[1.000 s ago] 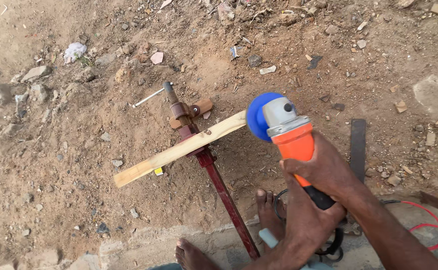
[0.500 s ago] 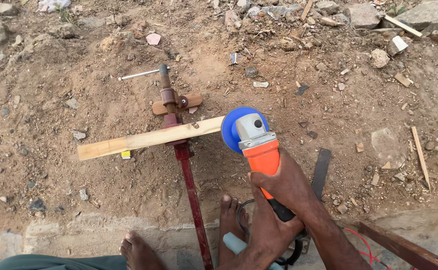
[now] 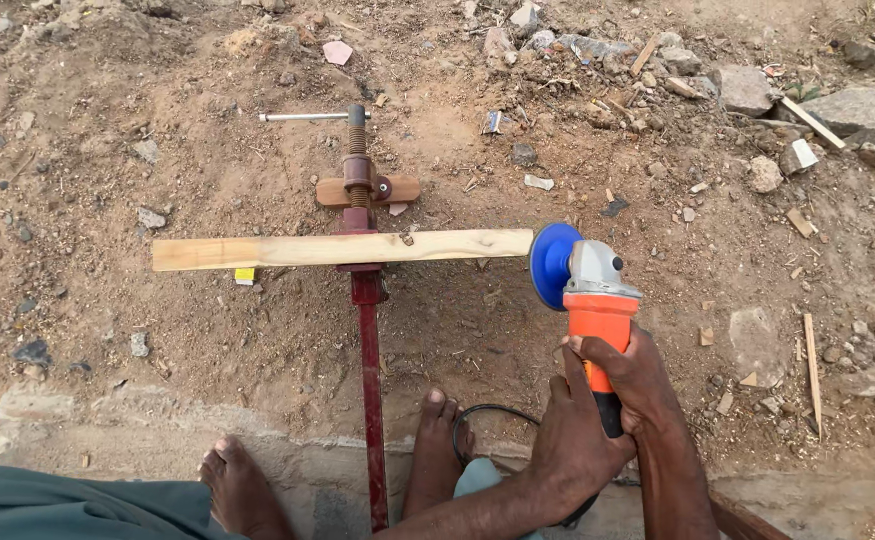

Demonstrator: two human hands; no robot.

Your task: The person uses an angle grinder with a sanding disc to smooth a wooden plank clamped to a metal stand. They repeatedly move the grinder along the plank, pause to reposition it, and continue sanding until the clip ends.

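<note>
Both hands, left (image 3: 572, 440) and right (image 3: 637, 375), wrapped around a grinder (image 3: 592, 300) whose disc (image 3: 552, 265) meets the clamped plank's (image 3: 342, 249) three-o'clock end; the long unsupported overhang could chatter and kick the disc toward the bare feet (image 3: 437, 450).

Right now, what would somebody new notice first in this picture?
Probably the orange grinder with its blue disc, right of centre, gripped by both the left hand and right hand. The disc meets the end of a pale wooden plank held in a red clamp on the dirt.
</note>
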